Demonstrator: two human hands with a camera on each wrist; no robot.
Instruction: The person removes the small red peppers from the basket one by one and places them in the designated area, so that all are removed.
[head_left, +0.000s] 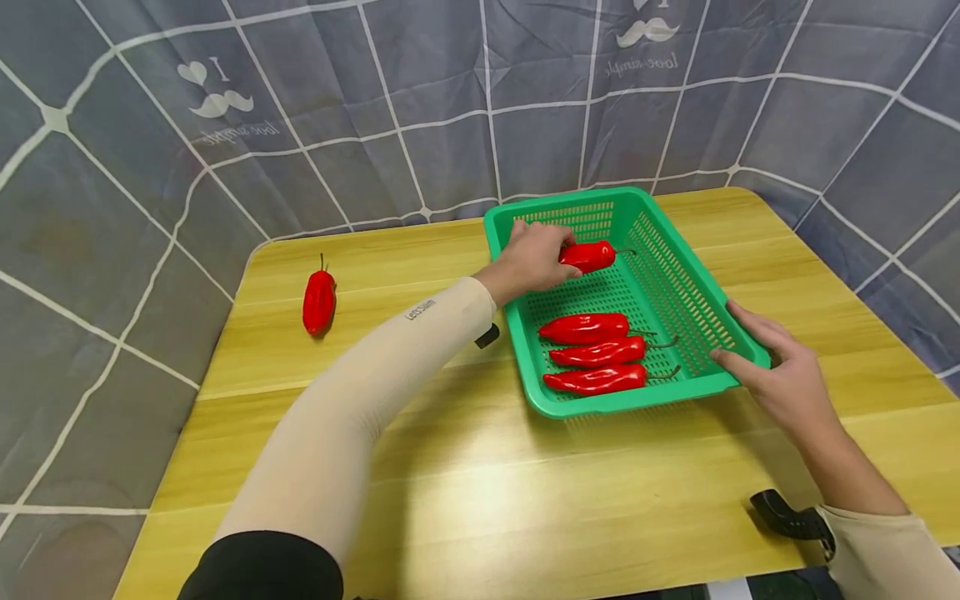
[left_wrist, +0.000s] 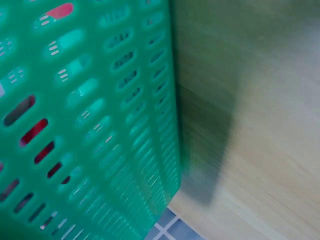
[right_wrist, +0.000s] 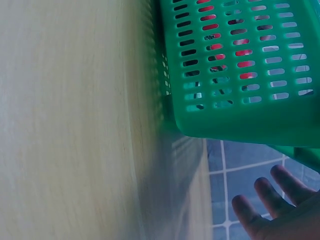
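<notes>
Peppers [head_left: 597, 353] lying side by side in the green basket [head_left: 637, 402] we count as three, with a fourth pepper [head_left: 594, 255] clamped by the fingers of the left hand [head_left: 534, 254] inside it, a fifth pepper [head_left: 320, 302] outside on the counter [head_left: 465, 500], and the right hand [head_left: 787, 375] gripping the basket.

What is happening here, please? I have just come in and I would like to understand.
A person is handling red peppers with bare hands. The left hand grips one red pepper inside the green basket, while the right hand holds the basket's rim near its close right corner. Three other peppers lie side by side in the basket. One more pepper lies outside, on the left of the table.
</notes>
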